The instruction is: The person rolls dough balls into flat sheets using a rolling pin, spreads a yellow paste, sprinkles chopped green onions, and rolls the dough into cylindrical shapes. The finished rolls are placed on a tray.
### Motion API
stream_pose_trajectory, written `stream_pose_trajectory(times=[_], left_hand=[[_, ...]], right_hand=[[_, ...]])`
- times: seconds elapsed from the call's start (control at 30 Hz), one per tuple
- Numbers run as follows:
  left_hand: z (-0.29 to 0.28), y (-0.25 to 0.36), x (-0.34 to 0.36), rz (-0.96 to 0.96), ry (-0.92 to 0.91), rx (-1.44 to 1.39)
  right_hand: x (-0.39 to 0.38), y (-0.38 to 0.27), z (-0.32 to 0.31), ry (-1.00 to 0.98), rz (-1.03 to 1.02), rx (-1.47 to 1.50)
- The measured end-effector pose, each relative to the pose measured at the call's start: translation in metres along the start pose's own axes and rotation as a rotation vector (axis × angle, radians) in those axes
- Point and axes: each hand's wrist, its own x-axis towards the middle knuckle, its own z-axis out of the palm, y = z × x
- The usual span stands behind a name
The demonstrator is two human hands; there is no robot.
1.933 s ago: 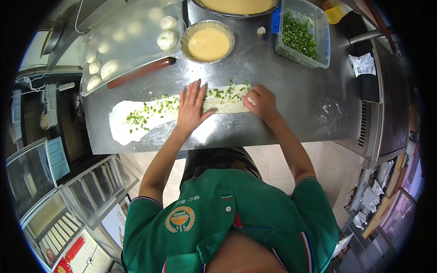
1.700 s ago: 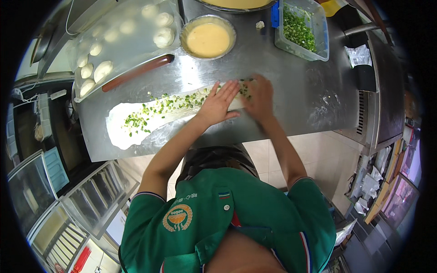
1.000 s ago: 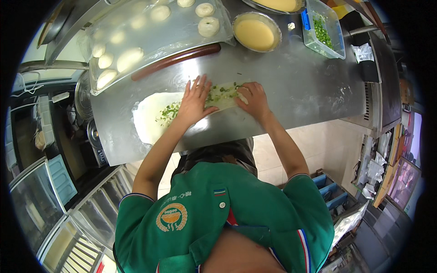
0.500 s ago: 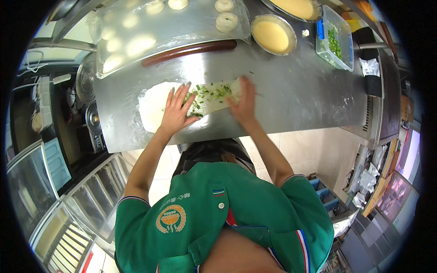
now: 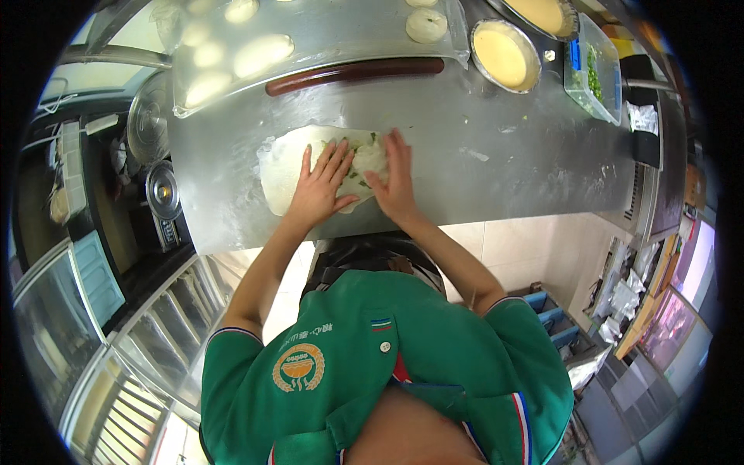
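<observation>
A thin, pale dough sheet (image 5: pixel 285 167) lies on the steel table, with its right end folded up into a loose roll (image 5: pixel 370 160). Bits of chopped green scallion (image 5: pixel 354 177) show between the roll and my left hand. Fingers stretched and slightly spread, my left hand (image 5: pixel 319 190) rests flat on the middle of the sheet. My right hand (image 5: pixel 397 182) cups the roll from its right side, the thumb on the near side and the fingers along the far right. The palm side of both hands is hidden.
Beyond the dough lies a dark brown rolling pin (image 5: pixel 356 74), against a plastic-covered tray (image 5: pixel 341 46) of dough balls. Far right are a bowl of yellow batter (image 5: pixel 505 56), a second bowl (image 5: pixel 546 15) and a clear tub (image 5: pixel 608 97) of chopped greens. Metal lids (image 5: pixel 163 190) sit left.
My right hand has moved left with the dough's right end, and the roll is thicker. Less scallion shows between my hands. My left hand stays flat on the sheet. The whole view has shifted slightly.
</observation>
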Motion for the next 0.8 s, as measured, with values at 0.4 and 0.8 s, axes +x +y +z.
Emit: stream_pose_trajectory(times=[0.4,0.8], left_hand=[[-0.013,-0.079,-0.052,0.039,0.06,-0.132],[-0.002,-0.056,-0.019,0.075,0.149,-0.389]], right_hand=[[0.005,-0.037,0.052,-0.282,-0.23,-0.201],[0.045,-0.055,0.028,-0.104,-0.191,-0.339]])
